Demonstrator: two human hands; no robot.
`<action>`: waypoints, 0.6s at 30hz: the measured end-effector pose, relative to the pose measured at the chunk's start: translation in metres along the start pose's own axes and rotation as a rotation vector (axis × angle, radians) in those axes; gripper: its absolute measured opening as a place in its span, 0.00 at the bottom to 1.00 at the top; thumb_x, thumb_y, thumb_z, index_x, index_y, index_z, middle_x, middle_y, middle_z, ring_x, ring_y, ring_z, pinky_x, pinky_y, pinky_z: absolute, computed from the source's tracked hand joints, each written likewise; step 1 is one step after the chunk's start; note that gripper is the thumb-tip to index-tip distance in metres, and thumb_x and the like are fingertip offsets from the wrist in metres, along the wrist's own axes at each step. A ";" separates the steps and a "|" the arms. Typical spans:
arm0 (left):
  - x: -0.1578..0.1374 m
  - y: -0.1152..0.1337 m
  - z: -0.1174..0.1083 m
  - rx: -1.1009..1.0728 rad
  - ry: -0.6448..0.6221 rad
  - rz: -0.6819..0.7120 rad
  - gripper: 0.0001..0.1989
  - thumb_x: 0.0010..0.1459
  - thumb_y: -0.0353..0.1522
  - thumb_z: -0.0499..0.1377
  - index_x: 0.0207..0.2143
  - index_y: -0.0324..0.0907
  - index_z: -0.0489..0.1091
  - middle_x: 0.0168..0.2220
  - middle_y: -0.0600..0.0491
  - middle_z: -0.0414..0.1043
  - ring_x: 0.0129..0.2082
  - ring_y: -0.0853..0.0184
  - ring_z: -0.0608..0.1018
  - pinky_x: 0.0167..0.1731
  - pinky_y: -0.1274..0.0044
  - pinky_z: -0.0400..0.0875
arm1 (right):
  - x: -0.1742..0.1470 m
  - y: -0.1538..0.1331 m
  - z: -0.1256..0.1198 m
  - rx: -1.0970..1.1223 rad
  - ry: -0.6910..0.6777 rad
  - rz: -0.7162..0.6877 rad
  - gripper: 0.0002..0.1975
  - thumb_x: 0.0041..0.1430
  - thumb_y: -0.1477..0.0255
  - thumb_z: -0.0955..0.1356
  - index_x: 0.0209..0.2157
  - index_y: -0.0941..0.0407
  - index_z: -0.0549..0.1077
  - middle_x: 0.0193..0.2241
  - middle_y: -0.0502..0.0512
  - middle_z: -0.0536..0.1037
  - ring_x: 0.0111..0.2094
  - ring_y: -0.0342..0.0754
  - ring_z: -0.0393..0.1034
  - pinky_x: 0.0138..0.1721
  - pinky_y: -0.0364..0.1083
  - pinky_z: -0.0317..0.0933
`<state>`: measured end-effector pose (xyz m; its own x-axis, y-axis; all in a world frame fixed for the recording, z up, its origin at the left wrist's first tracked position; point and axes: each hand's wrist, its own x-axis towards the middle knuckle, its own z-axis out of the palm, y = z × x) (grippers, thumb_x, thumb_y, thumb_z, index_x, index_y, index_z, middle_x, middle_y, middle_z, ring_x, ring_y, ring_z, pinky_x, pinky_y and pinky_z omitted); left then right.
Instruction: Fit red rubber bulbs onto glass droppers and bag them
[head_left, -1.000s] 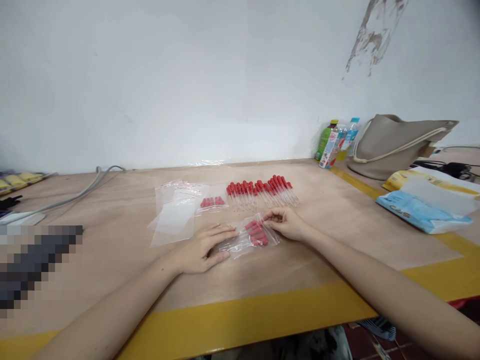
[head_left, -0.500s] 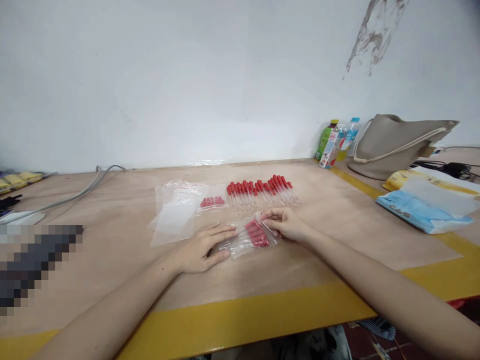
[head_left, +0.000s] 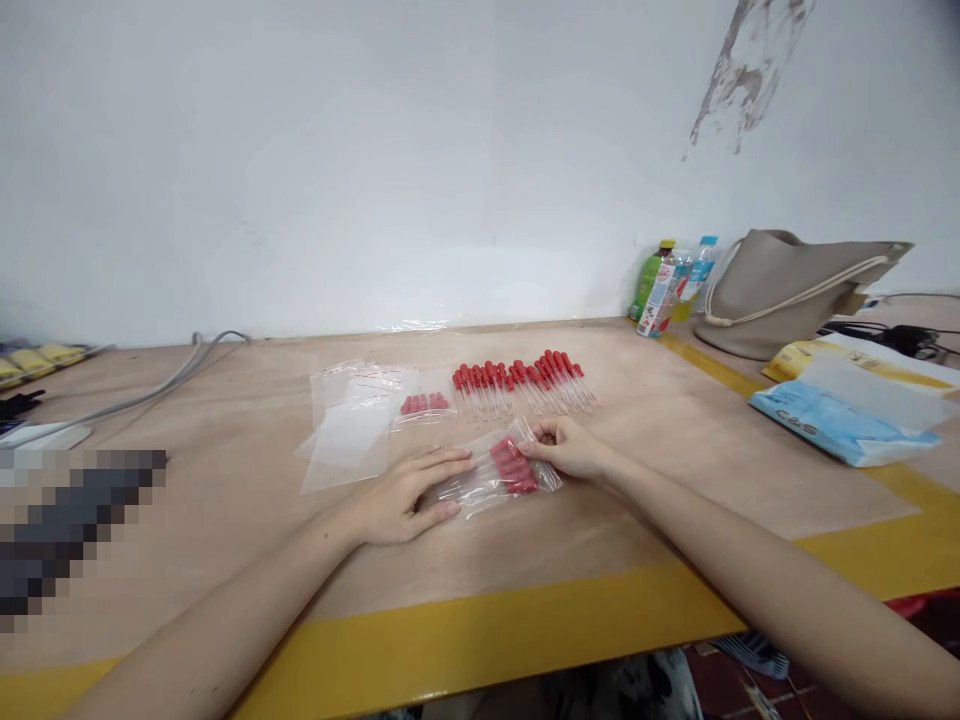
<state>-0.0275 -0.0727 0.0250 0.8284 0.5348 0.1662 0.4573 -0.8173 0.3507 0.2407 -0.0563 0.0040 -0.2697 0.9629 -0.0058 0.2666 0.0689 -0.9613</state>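
A clear zip bag [head_left: 472,483] lies flat on the table in front of me, with several red-bulbed droppers [head_left: 514,468] side by side in it, bulbs to the right. My left hand [head_left: 409,497] rests at the bag's left end, fingers stretched out and thumb apart, touching its edge. At the bag's upper right, my right hand [head_left: 564,447] pinches the plastic beside the red bulbs, thumb and fingers together. Just behind lie rows of loose droppers [head_left: 525,383] with red bulbs. Left of them is another small bag with red bulbs [head_left: 424,403] showing.
Flat clear bags [head_left: 349,440] are stacked left of centre. Grey cables [head_left: 176,375] run along the left. Bottles [head_left: 660,290], a grey bag [head_left: 787,290] and a blue tissue pack [head_left: 832,420] stand or lie at the right. Yellow tape [head_left: 480,640] lines the table's front edge.
My right hand has shifted slightly over the bag's right end, its thumb now nearer the red bulbs. The left hand has stayed in place.
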 end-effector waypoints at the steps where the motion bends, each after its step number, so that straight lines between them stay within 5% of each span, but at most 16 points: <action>1: 0.000 0.001 0.000 -0.015 0.016 0.007 0.24 0.59 0.38 0.51 0.58 0.46 0.53 0.59 0.50 0.54 0.58 0.61 0.59 0.56 0.67 0.55 | -0.001 -0.002 0.000 0.084 -0.031 0.019 0.16 0.40 0.61 0.72 0.24 0.60 0.70 0.21 0.50 0.73 0.24 0.42 0.67 0.27 0.42 0.60; 6: 0.002 -0.006 0.000 0.072 0.271 -0.058 0.21 0.59 0.37 0.50 0.55 0.45 0.58 0.56 0.50 0.59 0.56 0.62 0.61 0.55 0.67 0.56 | -0.006 -0.019 -0.011 0.544 -0.081 0.067 0.12 0.43 0.68 0.72 0.30 0.59 0.71 0.26 0.52 0.76 0.27 0.44 0.71 0.30 0.44 0.65; 10: 0.000 -0.030 -0.003 0.348 0.490 -0.429 0.22 0.59 0.39 0.47 0.53 0.40 0.60 0.54 0.46 0.61 0.55 0.58 0.61 0.53 0.64 0.57 | 0.003 -0.033 -0.015 0.709 -0.023 0.006 0.05 0.48 0.74 0.69 0.29 0.59 0.72 0.27 0.54 0.77 0.27 0.44 0.72 0.30 0.43 0.66; 14: -0.008 -0.051 -0.006 0.535 0.365 -0.835 0.30 0.58 0.43 0.44 0.55 0.29 0.56 0.56 0.35 0.54 0.57 0.47 0.55 0.51 0.60 0.55 | 0.029 -0.047 0.010 0.817 0.119 -0.067 0.02 0.50 0.78 0.65 0.28 0.59 0.69 0.24 0.52 0.76 0.25 0.43 0.71 0.28 0.42 0.66; 18: -0.013 -0.056 -0.005 0.566 0.244 -1.045 0.37 0.57 0.47 0.40 0.57 0.24 0.50 0.57 0.30 0.49 0.58 0.42 0.52 0.51 0.60 0.53 | 0.065 -0.059 0.057 0.898 0.232 -0.059 0.05 0.50 0.81 0.63 0.27 0.57 0.65 0.23 0.49 0.74 0.26 0.42 0.70 0.30 0.42 0.66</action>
<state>-0.0653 -0.0323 0.0076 -0.0796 0.9690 0.2340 0.9959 0.0873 -0.0230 0.1548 -0.0131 0.0445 -0.0422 0.9990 0.0115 -0.5843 -0.0153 -0.8114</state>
